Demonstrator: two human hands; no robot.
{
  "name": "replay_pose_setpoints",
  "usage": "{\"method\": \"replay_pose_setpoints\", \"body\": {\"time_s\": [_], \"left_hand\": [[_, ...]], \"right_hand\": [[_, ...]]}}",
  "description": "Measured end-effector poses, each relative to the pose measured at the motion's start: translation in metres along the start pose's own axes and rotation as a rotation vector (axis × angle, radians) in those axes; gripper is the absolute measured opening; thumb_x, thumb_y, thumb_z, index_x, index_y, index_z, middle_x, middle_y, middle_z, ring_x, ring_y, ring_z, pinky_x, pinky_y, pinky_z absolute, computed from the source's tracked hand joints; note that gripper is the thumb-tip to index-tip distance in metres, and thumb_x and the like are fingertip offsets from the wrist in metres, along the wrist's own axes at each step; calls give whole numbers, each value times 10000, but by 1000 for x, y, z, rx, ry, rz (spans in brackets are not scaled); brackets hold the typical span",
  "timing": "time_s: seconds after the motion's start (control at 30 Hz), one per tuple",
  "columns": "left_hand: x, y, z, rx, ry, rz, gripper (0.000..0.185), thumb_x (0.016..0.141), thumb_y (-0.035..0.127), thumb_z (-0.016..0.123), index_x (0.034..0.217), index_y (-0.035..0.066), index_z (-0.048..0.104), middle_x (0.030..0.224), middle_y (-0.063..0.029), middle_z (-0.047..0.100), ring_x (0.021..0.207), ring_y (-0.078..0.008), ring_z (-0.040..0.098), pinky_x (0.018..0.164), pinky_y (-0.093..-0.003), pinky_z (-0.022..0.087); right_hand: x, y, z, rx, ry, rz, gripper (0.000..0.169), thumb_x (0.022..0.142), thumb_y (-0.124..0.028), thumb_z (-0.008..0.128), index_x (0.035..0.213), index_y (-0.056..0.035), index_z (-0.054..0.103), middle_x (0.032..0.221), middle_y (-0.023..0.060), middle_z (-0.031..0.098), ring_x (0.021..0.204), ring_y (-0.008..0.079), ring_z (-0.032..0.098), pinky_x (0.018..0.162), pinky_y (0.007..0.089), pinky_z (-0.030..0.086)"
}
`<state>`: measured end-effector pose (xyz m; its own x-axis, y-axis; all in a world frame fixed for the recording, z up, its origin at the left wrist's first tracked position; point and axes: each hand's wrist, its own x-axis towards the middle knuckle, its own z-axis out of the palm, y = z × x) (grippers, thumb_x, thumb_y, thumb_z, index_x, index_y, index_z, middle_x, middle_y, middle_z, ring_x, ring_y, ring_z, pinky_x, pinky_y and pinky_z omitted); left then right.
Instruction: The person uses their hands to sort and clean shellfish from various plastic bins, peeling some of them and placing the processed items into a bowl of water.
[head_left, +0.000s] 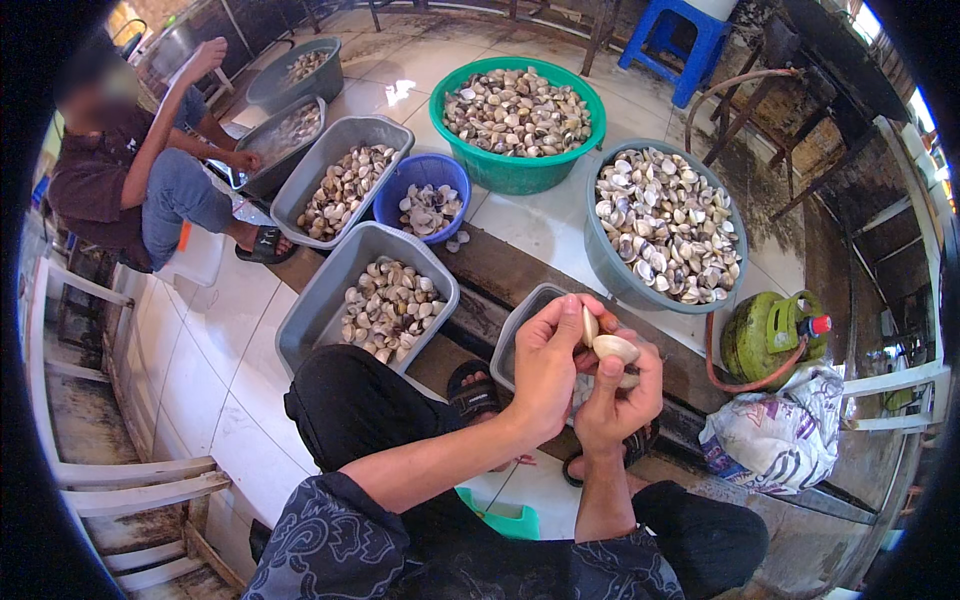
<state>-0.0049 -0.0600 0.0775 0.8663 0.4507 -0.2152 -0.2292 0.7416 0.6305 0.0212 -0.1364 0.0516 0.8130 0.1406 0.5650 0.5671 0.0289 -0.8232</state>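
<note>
My left hand (546, 364) pinches a pale clam shell (590, 327) on edge between thumb and fingers. Close against it, my right hand (619, 409) holds a second cream clam shell (615, 348), and another shell (628, 381) shows lower among its fingers. A small orange-red patch lies between the hands; I cannot tell what it is. Beneath them stands a grey basin (511, 349), mostly hidden by my hands, with pale pieces inside. To the left, a grey rectangular tub (304, 330) contains many whole clams (390, 307).
Ahead are a green tub (517, 166) and a round grey tub (637, 289) of shells. A blue basket (390, 196) holds clam meat. A person (112, 172) sits by more tubs at left. On the right are a green gas cylinder (750, 337), hose and plastic sack (780, 435).
</note>
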Motion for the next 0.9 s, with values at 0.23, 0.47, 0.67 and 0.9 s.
{"method": "replay_pose_setpoints", "body": {"time_s": [0.23, 0.47, 0.67, 0.9], "left_hand": [[2, -3, -3, 22, 20, 25, 282, 1003, 278, 380, 945, 39, 517, 864, -86, 585, 831, -205, 651, 718, -292, 541], [2, -4, -1, -3, 32, 40, 295, 1002, 290, 402, 930, 44, 547, 828, -44, 577, 747, -116, 591, 644, -229, 497], [3, -4, -2, 24, 26, 55, 283, 1007, 266, 377, 931, 31, 517, 817, -69, 566, 784, -197, 644, 703, -292, 530], [2, -6, 3, 11, 58, 91, 301, 1003, 293, 409, 920, 46, 560, 811, -16, 572, 699, -56, 539, 593, -188, 456]], "right_hand": [[-1, 2, 1, -11, 3, -4, 290, 890, -270, 620, 907, 17, 589, 856, 121, 603, 805, 214, 577, 726, 314, 449], [-2, 0, 2, -17, 3, 0, 284, 903, -250, 606, 946, 28, 572, 895, 124, 599, 824, 202, 571, 735, 309, 448], [-3, 0, 3, 18, 10, 37, 282, 906, -245, 602, 954, 31, 568, 905, 121, 588, 834, 195, 563, 737, 307, 447], [-2, 3, 4, -8, 27, -12, 289, 901, -261, 608, 919, 26, 570, 850, 116, 595, 770, 197, 557, 696, 309, 440]]}}
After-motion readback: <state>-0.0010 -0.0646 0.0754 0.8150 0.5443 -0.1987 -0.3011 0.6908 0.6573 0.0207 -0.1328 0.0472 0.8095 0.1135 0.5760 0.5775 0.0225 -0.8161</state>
